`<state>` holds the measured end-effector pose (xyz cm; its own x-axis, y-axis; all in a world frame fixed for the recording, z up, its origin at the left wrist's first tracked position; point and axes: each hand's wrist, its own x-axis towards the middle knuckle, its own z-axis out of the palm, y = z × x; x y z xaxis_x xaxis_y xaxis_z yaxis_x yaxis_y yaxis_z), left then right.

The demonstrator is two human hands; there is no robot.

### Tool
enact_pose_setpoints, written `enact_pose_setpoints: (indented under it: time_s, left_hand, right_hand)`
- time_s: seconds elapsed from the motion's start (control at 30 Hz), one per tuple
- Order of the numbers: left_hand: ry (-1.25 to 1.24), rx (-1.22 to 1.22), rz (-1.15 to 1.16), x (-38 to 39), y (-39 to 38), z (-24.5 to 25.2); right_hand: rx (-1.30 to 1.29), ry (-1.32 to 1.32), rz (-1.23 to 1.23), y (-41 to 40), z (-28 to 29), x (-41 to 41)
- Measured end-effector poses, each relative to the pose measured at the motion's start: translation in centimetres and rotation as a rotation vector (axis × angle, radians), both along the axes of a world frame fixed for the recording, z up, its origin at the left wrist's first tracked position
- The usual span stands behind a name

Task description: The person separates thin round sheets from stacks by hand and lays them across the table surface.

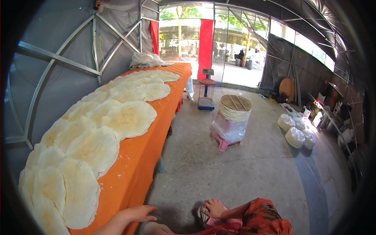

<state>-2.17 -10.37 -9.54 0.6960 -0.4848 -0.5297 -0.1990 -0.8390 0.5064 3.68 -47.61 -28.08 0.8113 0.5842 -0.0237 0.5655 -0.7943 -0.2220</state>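
My left hand [142, 213] hangs beside the near edge of a table with an orange quilted cover [138, 164]. Its thumb and fingers are apart, with nothing between them. Large round flatbreads [91, 149], pale with light brown patches, overlap in rows along that table. Lower centre, my right hand [214, 208] is palm down with spread fingers, beside a red-and-white checked apron [224, 221]. Part of a pale shoe or trouser leg shows under its fingers; which one I cannot tell. A red patterned sleeve [258, 214] covers that arm.
Ahead, a pink plastic stool [223, 144] bears a plastic-wrapped flatbread stack [235, 114] topped by a slatted round board [236, 102]. Behind stands a blue platform scale [206, 105]. Bagged flatbread stacks [295, 137] sit on the floor at right. A clear plastic bag [147, 60] lies on the table's far end.
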Motion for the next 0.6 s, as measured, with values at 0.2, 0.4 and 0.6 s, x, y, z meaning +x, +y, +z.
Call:
enact_pose_setpoints:
  time_s: [0.2, 0.4, 0.6]
  left_hand:
    - [-0.004, -0.031, -0.004, 0.06, 0.22, -0.65]
    - [0.000, -0.030, -0.008, 0.15, 0.16, -0.53]
    - [0.006, -0.035, 0.012, 0.10, 0.26, -0.55]
  right_hand:
    - [0.034, -0.025, 0.017, -0.13, -0.60, 0.03]
    - [0.021, -0.033, 0.008, -0.15, -0.74, 0.08]
    - [0.010, -0.021, 0.001, -0.24, -0.63, 0.03]
